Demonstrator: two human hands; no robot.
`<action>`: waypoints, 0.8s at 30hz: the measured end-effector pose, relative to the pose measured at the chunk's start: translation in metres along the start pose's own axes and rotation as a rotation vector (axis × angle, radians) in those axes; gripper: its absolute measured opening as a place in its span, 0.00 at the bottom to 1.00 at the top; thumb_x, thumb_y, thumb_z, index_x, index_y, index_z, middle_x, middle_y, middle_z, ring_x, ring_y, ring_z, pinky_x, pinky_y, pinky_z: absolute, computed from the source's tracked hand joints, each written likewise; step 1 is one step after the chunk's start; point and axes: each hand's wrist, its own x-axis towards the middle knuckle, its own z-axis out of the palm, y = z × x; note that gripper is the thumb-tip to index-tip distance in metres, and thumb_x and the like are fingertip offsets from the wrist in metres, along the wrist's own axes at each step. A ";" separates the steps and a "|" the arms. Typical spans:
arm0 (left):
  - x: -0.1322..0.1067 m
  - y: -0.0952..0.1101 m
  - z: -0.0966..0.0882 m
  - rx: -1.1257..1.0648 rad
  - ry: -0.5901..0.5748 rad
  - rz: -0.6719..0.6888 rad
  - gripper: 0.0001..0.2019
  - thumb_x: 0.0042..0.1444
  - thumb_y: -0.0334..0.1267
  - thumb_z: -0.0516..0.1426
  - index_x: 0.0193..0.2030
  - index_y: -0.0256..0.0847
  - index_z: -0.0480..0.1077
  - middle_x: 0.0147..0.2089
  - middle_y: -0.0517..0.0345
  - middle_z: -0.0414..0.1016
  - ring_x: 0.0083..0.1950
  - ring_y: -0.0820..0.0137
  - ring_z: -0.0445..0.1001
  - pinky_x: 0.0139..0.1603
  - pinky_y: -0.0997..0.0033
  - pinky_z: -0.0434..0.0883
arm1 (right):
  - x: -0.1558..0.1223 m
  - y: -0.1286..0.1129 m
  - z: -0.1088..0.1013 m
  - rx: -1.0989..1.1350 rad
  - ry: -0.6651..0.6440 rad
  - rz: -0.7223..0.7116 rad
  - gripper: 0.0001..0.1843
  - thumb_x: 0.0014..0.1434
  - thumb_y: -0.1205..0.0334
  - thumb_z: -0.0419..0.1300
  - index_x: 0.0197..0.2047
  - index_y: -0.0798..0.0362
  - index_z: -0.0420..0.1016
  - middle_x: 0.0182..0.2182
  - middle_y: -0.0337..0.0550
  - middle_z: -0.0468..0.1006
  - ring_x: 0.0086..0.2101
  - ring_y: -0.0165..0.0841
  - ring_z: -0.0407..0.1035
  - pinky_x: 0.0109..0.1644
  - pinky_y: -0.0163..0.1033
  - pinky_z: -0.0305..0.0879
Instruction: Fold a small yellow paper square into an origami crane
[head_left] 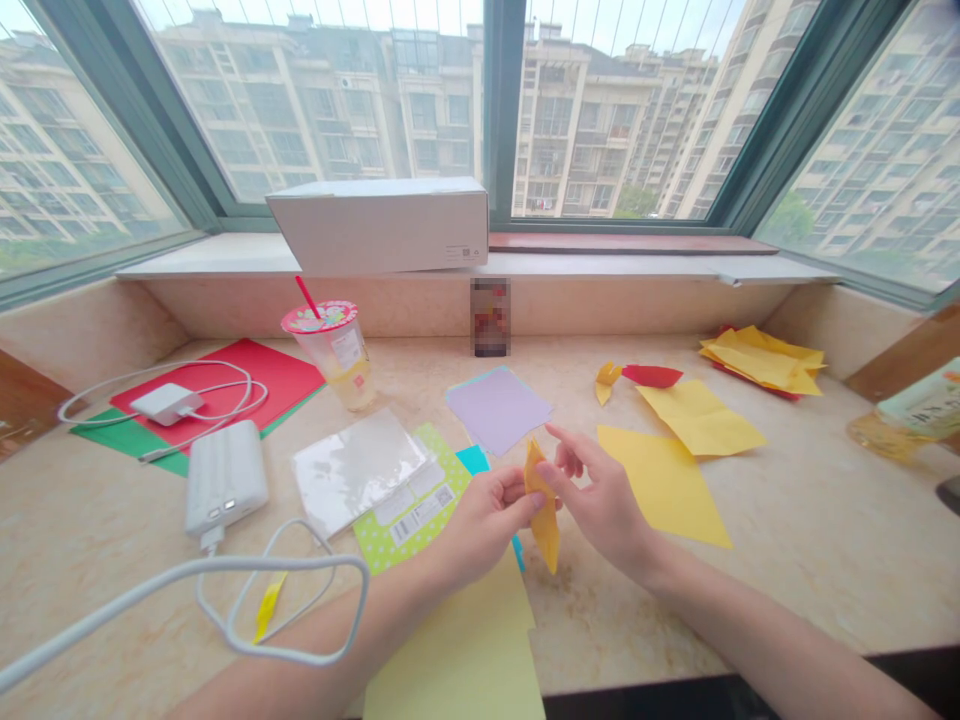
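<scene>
A narrow piece of folded yellow paper point(547, 535) stands tilted between my two hands above the counter. My left hand point(491, 515) pinches its middle between thumb and fingers. The thumb of my right hand point(600, 495) presses on its upper part, while the right index finger points outward; the fingers behind the paper are partly hidden. Beyond the hands lies a lilac square sheet point(499, 408). To the right are flat yellow sheets point(660, 485), a small folded yellow piece point(606, 382) and a red folded piece point(652, 376).
On the left are a plastic cup with a straw point(352, 385), a white power bank point(226, 475), looping white cables point(247, 565) and red paper point(247, 375). A green dotted packet point(367, 545) lies beside my left forearm. A bottle point(915, 410) stands far right; a white box point(382, 230) rests on the sill.
</scene>
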 end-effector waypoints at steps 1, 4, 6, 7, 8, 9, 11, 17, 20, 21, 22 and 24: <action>0.000 0.000 0.000 0.000 0.030 -0.002 0.16 0.58 0.46 0.63 0.49 0.37 0.75 0.47 0.46 0.81 0.52 0.56 0.78 0.53 0.59 0.72 | 0.001 -0.002 -0.001 0.033 -0.034 0.051 0.19 0.64 0.52 0.59 0.55 0.52 0.76 0.33 0.41 0.77 0.32 0.34 0.68 0.37 0.39 0.68; 0.001 0.001 -0.001 0.023 0.109 -0.010 0.16 0.57 0.47 0.63 0.46 0.36 0.75 0.43 0.47 0.81 0.47 0.59 0.79 0.48 0.63 0.72 | 0.002 -0.009 -0.003 0.114 -0.138 0.134 0.15 0.64 0.52 0.60 0.46 0.50 0.81 0.36 0.42 0.80 0.34 0.35 0.70 0.40 0.40 0.66; 0.001 0.002 -0.001 0.037 0.130 -0.029 0.16 0.56 0.47 0.64 0.44 0.35 0.75 0.41 0.47 0.82 0.45 0.60 0.80 0.46 0.64 0.72 | 0.003 -0.012 -0.005 0.152 -0.153 0.163 0.11 0.63 0.53 0.61 0.40 0.50 0.82 0.35 0.41 0.81 0.35 0.35 0.70 0.41 0.41 0.65; 0.000 0.003 -0.001 0.043 0.131 -0.039 0.16 0.56 0.47 0.65 0.43 0.35 0.75 0.41 0.47 0.82 0.45 0.60 0.80 0.46 0.64 0.72 | 0.004 -0.013 -0.005 0.178 -0.150 0.182 0.11 0.62 0.54 0.62 0.37 0.50 0.82 0.33 0.41 0.80 0.34 0.35 0.70 0.41 0.41 0.64; 0.000 0.004 -0.001 0.047 0.129 -0.044 0.16 0.55 0.47 0.65 0.42 0.35 0.75 0.41 0.47 0.82 0.45 0.59 0.80 0.47 0.64 0.72 | 0.004 -0.014 -0.006 0.211 -0.154 0.204 0.11 0.62 0.54 0.61 0.34 0.51 0.81 0.31 0.40 0.80 0.34 0.35 0.70 0.41 0.41 0.65; 0.000 0.005 0.000 0.052 0.122 -0.047 0.16 0.55 0.46 0.66 0.43 0.35 0.75 0.42 0.47 0.82 0.46 0.59 0.80 0.48 0.64 0.72 | 0.004 -0.014 -0.006 0.247 -0.159 0.223 0.12 0.62 0.54 0.62 0.33 0.51 0.81 0.30 0.40 0.79 0.32 0.34 0.70 0.41 0.41 0.65; -0.001 0.007 0.001 0.075 0.117 -0.047 0.16 0.55 0.47 0.65 0.43 0.36 0.75 0.43 0.47 0.82 0.48 0.58 0.80 0.48 0.63 0.73 | 0.004 -0.014 -0.006 0.304 -0.160 0.228 0.11 0.61 0.54 0.62 0.32 0.52 0.80 0.28 0.39 0.77 0.31 0.33 0.70 0.40 0.40 0.66; -0.003 0.013 0.006 0.102 0.180 0.008 0.16 0.59 0.50 0.61 0.36 0.36 0.75 0.38 0.49 0.83 0.43 0.59 0.81 0.46 0.61 0.76 | 0.005 -0.014 -0.004 0.378 -0.160 0.219 0.11 0.60 0.53 0.63 0.33 0.51 0.80 0.31 0.41 0.78 0.33 0.33 0.71 0.39 0.40 0.70; -0.002 0.015 0.008 0.094 0.276 0.091 0.15 0.60 0.48 0.61 0.40 0.36 0.75 0.39 0.50 0.83 0.43 0.61 0.81 0.48 0.62 0.75 | 0.004 -0.014 -0.002 0.435 -0.220 0.253 0.13 0.59 0.51 0.64 0.43 0.50 0.80 0.36 0.42 0.80 0.34 0.34 0.73 0.41 0.42 0.72; -0.002 0.016 0.008 0.077 0.319 0.127 0.14 0.61 0.47 0.60 0.42 0.37 0.74 0.40 0.51 0.83 0.43 0.61 0.81 0.49 0.62 0.74 | 0.004 -0.014 -0.001 0.429 -0.234 0.251 0.15 0.58 0.52 0.65 0.46 0.50 0.78 0.38 0.43 0.81 0.35 0.34 0.74 0.42 0.42 0.72; -0.001 0.016 0.008 0.056 0.356 0.161 0.13 0.61 0.47 0.61 0.44 0.38 0.73 0.41 0.52 0.83 0.43 0.62 0.80 0.50 0.63 0.73 | 0.003 -0.013 0.000 0.412 -0.242 0.245 0.18 0.57 0.52 0.66 0.49 0.50 0.77 0.38 0.43 0.81 0.35 0.34 0.74 0.41 0.41 0.72; 0.000 0.015 0.007 0.016 0.385 0.217 0.12 0.60 0.46 0.61 0.44 0.40 0.72 0.41 0.54 0.82 0.44 0.63 0.80 0.50 0.64 0.71 | 0.001 -0.012 0.002 0.353 -0.237 0.220 0.19 0.57 0.53 0.67 0.51 0.49 0.76 0.35 0.41 0.80 0.32 0.33 0.73 0.37 0.40 0.71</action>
